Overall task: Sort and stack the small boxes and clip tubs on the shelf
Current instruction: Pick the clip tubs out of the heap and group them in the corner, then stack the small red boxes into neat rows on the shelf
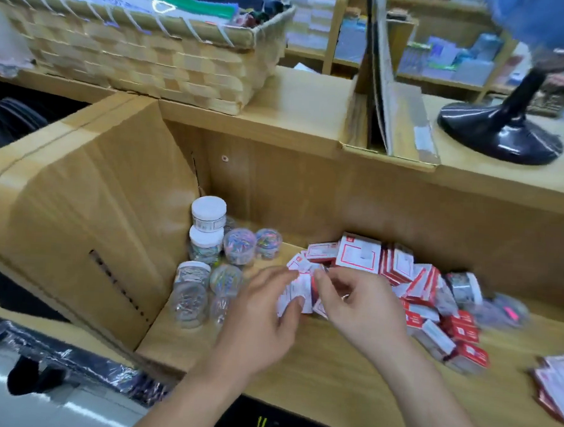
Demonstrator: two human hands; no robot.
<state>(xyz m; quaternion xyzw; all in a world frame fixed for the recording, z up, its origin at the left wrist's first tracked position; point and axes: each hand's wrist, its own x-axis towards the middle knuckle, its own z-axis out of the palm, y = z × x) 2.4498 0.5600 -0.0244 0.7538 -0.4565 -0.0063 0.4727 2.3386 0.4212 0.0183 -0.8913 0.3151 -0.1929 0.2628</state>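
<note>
On the wooden shelf [330, 374] lies a loose heap of small red-and-white boxes [412, 280]. My left hand [261, 321] and my right hand [354, 307] meet at the heap's left end, and both grip a few small red-and-white boxes [297, 292] between fingers and thumbs. To the left, against a cardboard carton, stand several clear clip tubs [239, 247], some stacked with white lids [208, 209], some lying on their sides [191, 303]. Another tub [464, 287] lies at the heap's right end.
A large cardboard carton [75, 220] bounds the shelf bay on the left. Above, the counter carries a woven basket [145, 53] and a black fan base [500, 134]. More red-and-white packets [557, 385] lie at the far right of the shelf.
</note>
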